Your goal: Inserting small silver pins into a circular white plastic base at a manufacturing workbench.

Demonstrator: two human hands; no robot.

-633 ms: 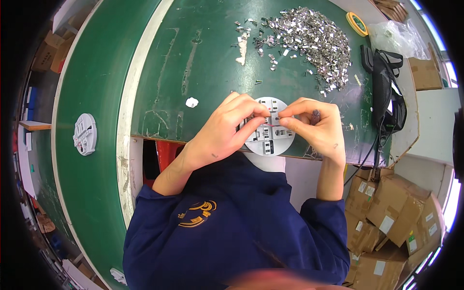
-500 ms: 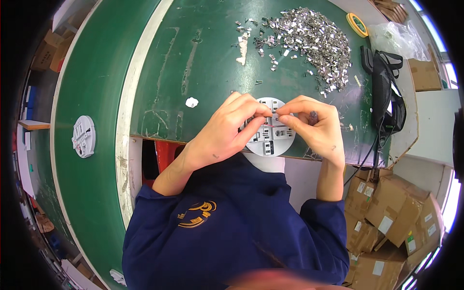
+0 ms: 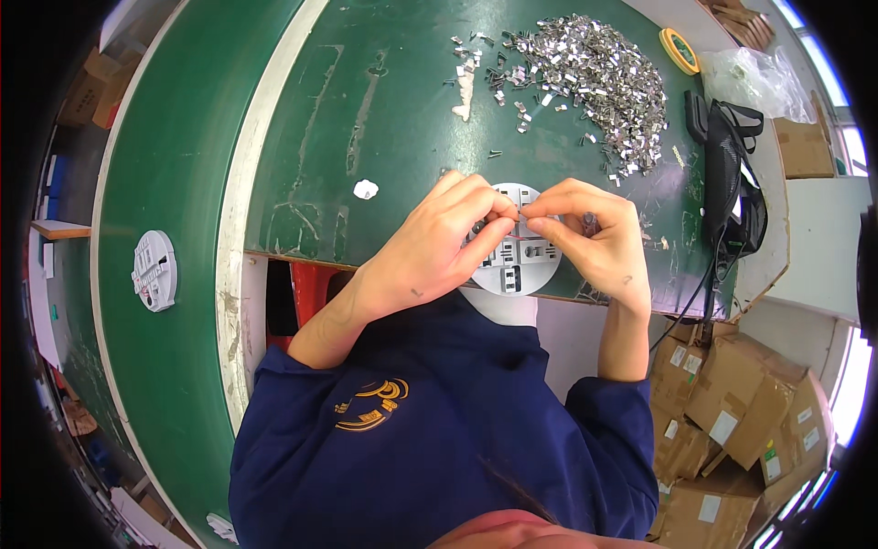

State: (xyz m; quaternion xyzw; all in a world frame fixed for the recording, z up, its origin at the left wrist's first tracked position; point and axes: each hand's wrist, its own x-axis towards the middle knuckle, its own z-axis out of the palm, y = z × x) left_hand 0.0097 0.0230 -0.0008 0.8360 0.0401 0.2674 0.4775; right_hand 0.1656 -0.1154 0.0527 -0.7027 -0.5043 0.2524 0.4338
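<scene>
At the bench edge, a clip is being pinched by both the left hand (image 3: pixel 439 247) and right hand (image 3: pixel 590 238) over the white disc (image 3: pixel 512 270), with a big clip pile (image 3: pixel 585 78) left untouched, so plenty's probably left.

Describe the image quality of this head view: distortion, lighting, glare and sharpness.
Head view: strong fisheye, the green table edge bows and black corners vignette the frame; even daylight, blown-out glare at the right rim; the pile of metal clips glints; both hands, left hand and right hand, look sharp over the round white plate.
</scene>
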